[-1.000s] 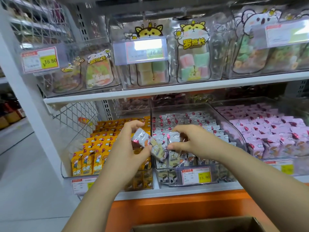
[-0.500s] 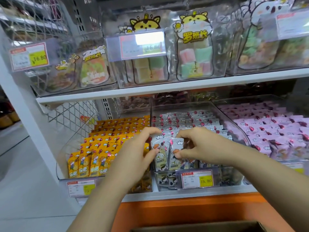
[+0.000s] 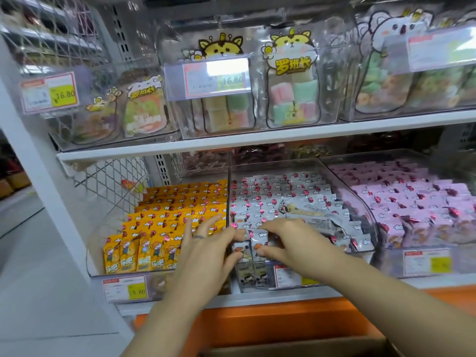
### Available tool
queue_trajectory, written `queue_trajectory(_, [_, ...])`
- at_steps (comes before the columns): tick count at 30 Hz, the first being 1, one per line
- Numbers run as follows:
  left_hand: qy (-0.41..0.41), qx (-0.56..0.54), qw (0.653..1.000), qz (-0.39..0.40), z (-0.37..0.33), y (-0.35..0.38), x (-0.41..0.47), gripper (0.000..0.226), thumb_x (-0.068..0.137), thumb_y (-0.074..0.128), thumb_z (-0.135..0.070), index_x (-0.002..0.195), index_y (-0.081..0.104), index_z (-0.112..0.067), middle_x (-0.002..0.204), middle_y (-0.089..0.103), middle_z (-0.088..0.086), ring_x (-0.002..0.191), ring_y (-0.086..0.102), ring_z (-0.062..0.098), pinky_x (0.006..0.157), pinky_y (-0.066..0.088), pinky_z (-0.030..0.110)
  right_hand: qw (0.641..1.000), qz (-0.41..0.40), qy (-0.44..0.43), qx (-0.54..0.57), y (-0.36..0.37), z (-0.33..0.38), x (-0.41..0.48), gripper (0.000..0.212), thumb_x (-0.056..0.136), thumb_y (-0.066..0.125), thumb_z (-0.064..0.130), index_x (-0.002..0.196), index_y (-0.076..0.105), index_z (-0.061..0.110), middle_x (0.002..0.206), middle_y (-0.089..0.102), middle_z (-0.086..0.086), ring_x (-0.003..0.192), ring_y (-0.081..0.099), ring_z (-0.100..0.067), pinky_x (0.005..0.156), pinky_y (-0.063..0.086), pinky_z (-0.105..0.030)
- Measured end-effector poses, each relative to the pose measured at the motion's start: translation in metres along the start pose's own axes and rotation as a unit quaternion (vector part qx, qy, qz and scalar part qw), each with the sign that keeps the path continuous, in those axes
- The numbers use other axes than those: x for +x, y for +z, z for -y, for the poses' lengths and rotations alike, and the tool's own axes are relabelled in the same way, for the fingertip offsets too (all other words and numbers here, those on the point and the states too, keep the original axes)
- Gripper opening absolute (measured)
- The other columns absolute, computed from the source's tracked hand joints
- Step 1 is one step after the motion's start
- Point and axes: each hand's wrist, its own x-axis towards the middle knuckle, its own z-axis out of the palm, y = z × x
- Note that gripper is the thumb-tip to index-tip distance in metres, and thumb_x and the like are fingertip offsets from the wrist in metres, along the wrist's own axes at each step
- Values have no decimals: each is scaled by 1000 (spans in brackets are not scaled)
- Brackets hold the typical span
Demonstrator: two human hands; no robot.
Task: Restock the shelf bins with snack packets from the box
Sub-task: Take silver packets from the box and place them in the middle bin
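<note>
Grey-white snack packets [image 3: 253, 242] at the front of the middle bin [image 3: 371, 228], 12 o'clock from the box [image 3: 296, 347], sit pinched upright by your left hand [image 3: 206, 251], thumb and forefinger, and your right hand [image 3: 293, 240], fingers curled, probably to square the row.

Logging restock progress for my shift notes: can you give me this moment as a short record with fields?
left hand: pinches front grey packets, other fingers spread
right hand: pinches the same front row
middle bin: grey rows, one loose packet lying flat on top
left bin: yellow packets
right bin: pink packets
cardboard box: bottom edge, contents hidden
</note>
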Motion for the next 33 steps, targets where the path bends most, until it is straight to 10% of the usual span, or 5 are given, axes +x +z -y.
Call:
queue_trajectory(8, [23,31,999,5,-4,0,-6,48,93,42,-55,139,32,-45,145,36,-25,144,6,2,115,-15,40,987,-124,47,-89,-29,-17,-15,63,84,57,58,139,42,32,136,51,9,124,44,-15,102,37,-33])
queue_trajectory(16, [76,36,996,25,-16,13,1,45,93,28,-50,129,52,-41,126,60,-19,125,52,13,106,20,61,961,-131,138,-199,-27,-56,-28,42,89,58,40,129,52,33,118,62,8,117,47,-20,95,36,-35])
queue_trajectory(21, [85,40,994,-56,-9,23,7,27,87,61,-42,113,66,-39,110,69,-16,119,59,21,109,15,61,957,-172,135,192,-41,-49,-27,12,90,62,31,91,68,21,72,63,2,61,52,-6,59,40,-20])
queue_trajectory(25, [69,41,996,-44,-11,27,10,35,78,73,-33,111,67,-39,111,69,-13,125,53,28,108,10,64,829,-67,192,521,-43,-42,-27,23,94,55,24,98,68,4,80,65,-9,69,60,-19,67,52,-29])
queue_trajectory(33, [54,33,998,20,-12,20,0,65,85,5,-59,139,38,-46,143,40,-22,142,-2,5,113,-17,53,840,-96,222,485,-39,-39,-29,19,92,60,24,105,64,11,73,64,1,49,52,-5,49,39,-18])
